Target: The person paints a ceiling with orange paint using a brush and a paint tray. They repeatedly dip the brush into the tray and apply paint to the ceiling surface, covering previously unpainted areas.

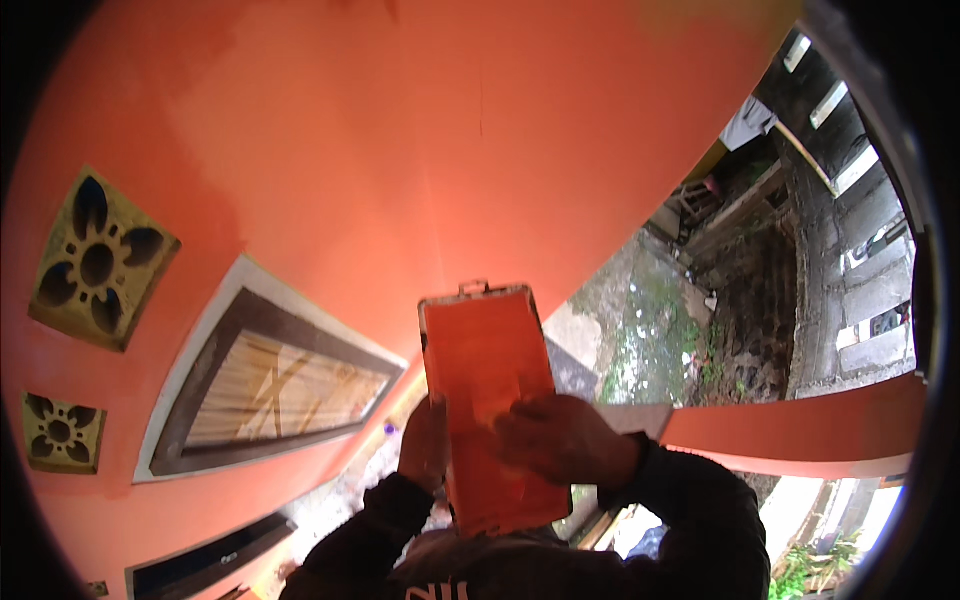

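while at tray [485, 350] edge, left hand [424, 445]

Between the left hand [426, 445] and right hand [568, 436], the tray [488, 350] wore a smooth, paint-like coating, patchy along its rim. Ahead of them, the painted wall [480, 150] looked smooth with a soft sheen. To their left, window glass [310, 388] shone before a cloth curtain [228, 400], and the vent block [68, 230] looked rough. Behind them, the sleeves [700, 515] were matt cloth.
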Motion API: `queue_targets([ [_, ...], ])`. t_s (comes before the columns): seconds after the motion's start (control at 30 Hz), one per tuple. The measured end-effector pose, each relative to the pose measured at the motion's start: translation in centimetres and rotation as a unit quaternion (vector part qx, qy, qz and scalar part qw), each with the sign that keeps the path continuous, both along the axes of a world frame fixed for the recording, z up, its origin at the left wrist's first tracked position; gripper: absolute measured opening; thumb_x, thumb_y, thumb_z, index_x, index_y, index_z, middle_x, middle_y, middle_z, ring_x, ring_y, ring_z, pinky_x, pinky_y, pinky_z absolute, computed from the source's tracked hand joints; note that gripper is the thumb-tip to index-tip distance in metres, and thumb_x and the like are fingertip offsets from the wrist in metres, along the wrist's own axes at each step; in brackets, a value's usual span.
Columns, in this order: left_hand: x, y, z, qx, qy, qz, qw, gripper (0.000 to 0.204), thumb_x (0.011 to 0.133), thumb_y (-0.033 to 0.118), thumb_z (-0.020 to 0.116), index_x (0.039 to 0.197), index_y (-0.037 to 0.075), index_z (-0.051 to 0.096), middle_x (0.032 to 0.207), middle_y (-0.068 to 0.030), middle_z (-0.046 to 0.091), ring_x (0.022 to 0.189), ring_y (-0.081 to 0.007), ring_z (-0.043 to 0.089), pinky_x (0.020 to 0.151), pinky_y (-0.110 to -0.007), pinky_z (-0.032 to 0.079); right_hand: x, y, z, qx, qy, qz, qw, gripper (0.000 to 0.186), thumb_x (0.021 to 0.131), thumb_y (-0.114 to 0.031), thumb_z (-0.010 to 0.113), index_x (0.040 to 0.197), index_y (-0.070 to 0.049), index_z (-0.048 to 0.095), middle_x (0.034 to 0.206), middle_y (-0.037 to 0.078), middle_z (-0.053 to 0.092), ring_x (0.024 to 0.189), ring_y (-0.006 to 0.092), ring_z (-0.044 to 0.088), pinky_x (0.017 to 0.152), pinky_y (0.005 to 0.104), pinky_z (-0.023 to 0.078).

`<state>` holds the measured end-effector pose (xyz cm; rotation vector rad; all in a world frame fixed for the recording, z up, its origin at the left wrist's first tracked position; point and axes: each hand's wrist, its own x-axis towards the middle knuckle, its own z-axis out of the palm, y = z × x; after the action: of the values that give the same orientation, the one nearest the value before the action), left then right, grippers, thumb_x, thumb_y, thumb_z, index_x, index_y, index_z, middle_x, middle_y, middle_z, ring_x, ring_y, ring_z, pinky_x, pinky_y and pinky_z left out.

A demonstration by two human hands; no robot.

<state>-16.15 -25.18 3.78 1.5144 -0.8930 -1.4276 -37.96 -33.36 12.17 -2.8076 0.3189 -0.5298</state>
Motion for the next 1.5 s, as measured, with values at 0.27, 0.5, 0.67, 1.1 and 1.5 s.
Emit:
queue_targets([
  [0.27, -0.4, 0.8, -3.1, 0.020, 0.052, 0.038, 0.998, 0.073, 0.110, 0.058, 0.035, 0.144, -0.004, 0.050, 0.137, -0.0137, 0.063, 0.125, -0.0208, 0.060, 0.105, -0.037, 0.047, -0.4, -2.4, 0.0, 0.138, -0.025, -0.083, 0.987, 0.020, 0.088, -0.013, 0.074, 0.107, -0.010, 0.071, 0.100, 0.005, 0.072, 0.088, 0.0256, 0.071, 0.073, 0.0363, 0.059],
  [0.5, -0.8, 0.9, -4.6, 0.028, 0.061, 0.047, 0.997, 0.071, 0.111, 0.056, 0.029, 0.141, -0.004, 0.053, 0.133, -0.0141, 0.066, 0.121, -0.0247, 0.064, 0.103, -0.038, 0.049, -0.5, -1.9, 0.1, 0.387, -0.127, -0.215, 0.888, 0.012, 0.094, -0.006, 0.071, 0.105, -0.004, 0.067, 0.099, 0.008, 0.072, 0.091, 0.0183, 0.073, 0.077, 0.0370, 0.060],
  [0.67, -1.5, -0.2, -2.0, -0.019, 0.103, 0.073, 0.992, 0.069, 0.112, 0.055, 0.026, 0.138, -0.003, 0.055, 0.128, -0.0122, 0.067, 0.113, -0.0224, 0.066, 0.097, -0.037, 0.054, -0.5, -3.1, -2.1, 0.654, -0.365, -0.188, 0.636, 0.017, 0.101, -0.013, 0.067, 0.113, -0.002, 0.060, 0.099, 0.007, 0.066, 0.091, 0.0166, 0.070, 0.081, 0.0344, 0.062],
  [1.1, -1.6, -1.7, -0.9, -0.074, 0.213, 0.173, 0.959, 0.066, 0.113, 0.051, 0.027, 0.139, -0.004, 0.053, 0.130, -0.0130, 0.066, 0.115, -0.0248, 0.066, 0.099, -0.038, 0.053, 1.0, -7.0, 4.4, 0.539, -0.553, -0.191, 0.606, 0.013, 0.099, -0.005, 0.064, 0.110, -0.008, 0.058, 0.100, 0.004, 0.063, 0.084, 0.0192, 0.068, 0.078, 0.0383, 0.059],
  [1.5, -1.4, 2.5, -11.6, 0.028, 0.018, 0.117, 0.993, 0.060, 0.110, 0.049, 0.042, 0.136, -0.004, 0.055, 0.125, -0.0160, 0.066, 0.109, -0.0288, 0.065, 0.095, -0.042, 0.053, 1.5, -19.0, 22.7, 0.152, -0.692, -0.089, 0.700, 0.024, 0.101, -0.009, 0.066, 0.121, -0.003, 0.055, 0.103, 0.007, 0.064, 0.087, 0.0177, 0.067, 0.083, 0.0384, 0.060],
])
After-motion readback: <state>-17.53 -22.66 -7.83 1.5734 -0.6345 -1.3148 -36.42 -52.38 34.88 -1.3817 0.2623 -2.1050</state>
